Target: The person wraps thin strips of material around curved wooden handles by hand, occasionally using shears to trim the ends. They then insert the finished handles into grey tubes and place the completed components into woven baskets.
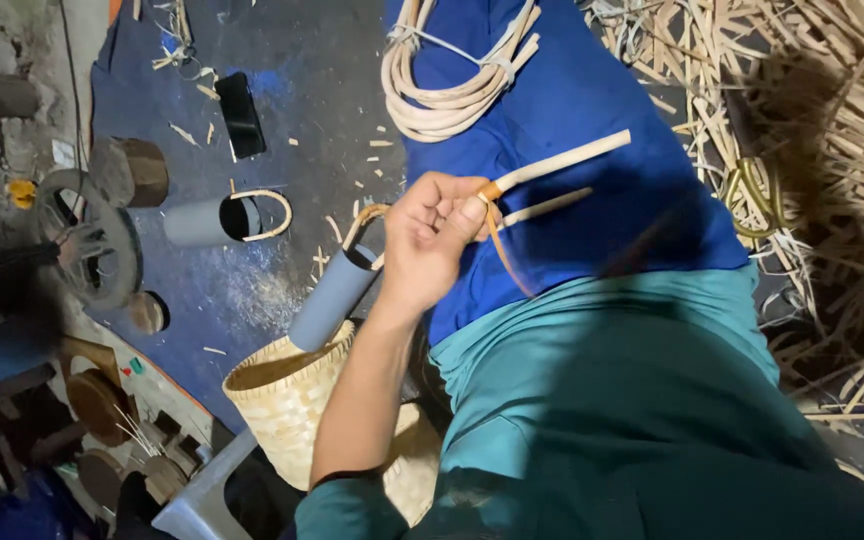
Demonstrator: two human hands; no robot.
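A: Cane rod (562,160) at centre frame, slanting to the upper right, pinched at its near end by the left hand (430,240). Fingers (452,200) curled tight, thumb pressing down on a brown binding strip (508,262) right where the wrap starts.

B: Loose tail of that strip hanging toward the lower middle of the frame. Likely to unwind if the thumb eases off.

A: Agreed. Also a thinner stick (548,205) just below the rod, apart from it at the far end. Could splay out of the binding with an uneven pull.

B: Right hand out of sight, so no telling about tension on the tail.

A: Left of the hand, a grey tube (330,298) leaning on the rim of a woven basket (282,395). Easy to knock with the wrist and tip over.

B: Upper middle, a cane coil (452,85) on the blue cloth (602,110). Well apart, no snag risk there.

A: Splinter pile (832,150) at far right, though. Could catch the rod tip on a wide swing.
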